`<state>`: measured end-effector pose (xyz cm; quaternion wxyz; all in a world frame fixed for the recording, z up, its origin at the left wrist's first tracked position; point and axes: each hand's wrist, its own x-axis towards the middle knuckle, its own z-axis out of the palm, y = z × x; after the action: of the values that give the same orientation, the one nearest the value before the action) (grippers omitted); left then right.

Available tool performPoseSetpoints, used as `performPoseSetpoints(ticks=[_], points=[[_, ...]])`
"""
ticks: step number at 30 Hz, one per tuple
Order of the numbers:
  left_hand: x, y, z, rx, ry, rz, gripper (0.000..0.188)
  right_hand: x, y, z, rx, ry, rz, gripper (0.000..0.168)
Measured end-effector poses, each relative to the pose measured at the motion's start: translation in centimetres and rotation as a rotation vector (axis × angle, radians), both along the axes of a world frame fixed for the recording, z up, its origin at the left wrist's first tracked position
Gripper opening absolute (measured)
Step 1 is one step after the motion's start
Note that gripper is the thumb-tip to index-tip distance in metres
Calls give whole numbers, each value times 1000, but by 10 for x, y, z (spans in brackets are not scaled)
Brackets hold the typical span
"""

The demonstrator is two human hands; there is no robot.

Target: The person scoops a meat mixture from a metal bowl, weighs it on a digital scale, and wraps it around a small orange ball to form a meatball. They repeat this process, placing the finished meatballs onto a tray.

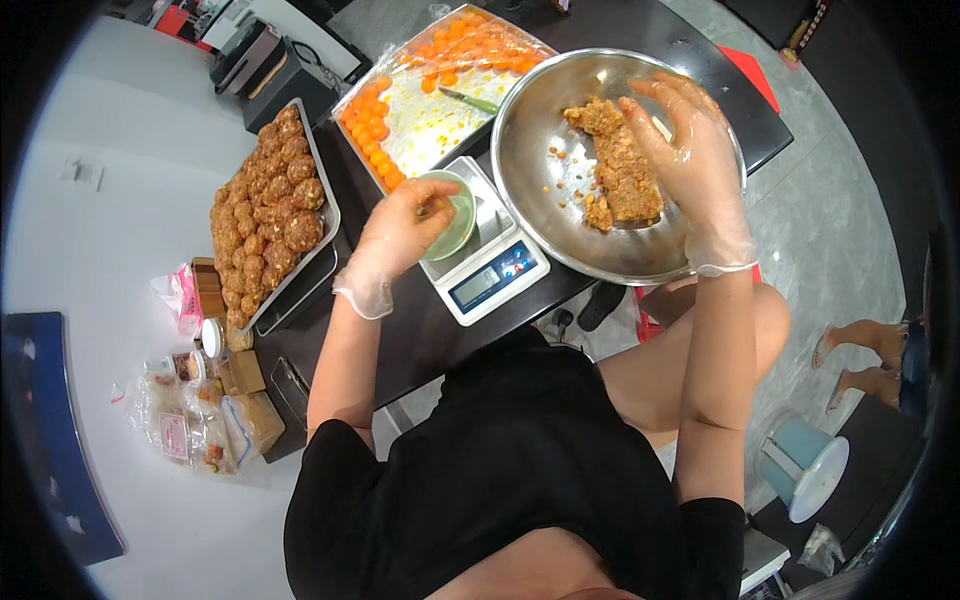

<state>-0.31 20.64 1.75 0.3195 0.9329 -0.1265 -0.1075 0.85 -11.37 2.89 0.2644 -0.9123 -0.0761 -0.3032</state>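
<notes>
My left hand (pixel 409 225), in a clear plastic glove, hovers at the left side of a pale green round dish (pixel 459 225) on a digital kitchen scale (pixel 487 281); its fingers are curled, and whether they hold anything is unclear. To the right, my gloved right hand (pixel 686 142) is over a large stainless steel bowl (pixel 551 244), fingers spread and glistening, nothing in them. A brown, chunky block of filling (pixel 626 176) lies in the bowl among crumbs. Behind the scale, a tray (pixel 420 150) of orange egg yolks (pixel 367 124), partly under plastic film, bears a green-handled knife (pixel 476 101).
At the left, a metal tray (pixel 328 225) is heaped with brown filling balls (pixel 281 202). Plastic bags (pixel 176 420), jars and a cardboard box (pixel 241 373) stand near the wall. Another person's legs (pixel 862 341) and a blue bin (pixel 787 457) are at the right.
</notes>
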Motion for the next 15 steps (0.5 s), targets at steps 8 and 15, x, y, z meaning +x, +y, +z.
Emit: performPoseSetpoints(ticks=[8,15], points=[[1,24,21,-302,81,110,30,8,2,-9,-6,32,28,37],[3,31,30,-334,57,188,31,5,4,-10,-27,189,35,38]])
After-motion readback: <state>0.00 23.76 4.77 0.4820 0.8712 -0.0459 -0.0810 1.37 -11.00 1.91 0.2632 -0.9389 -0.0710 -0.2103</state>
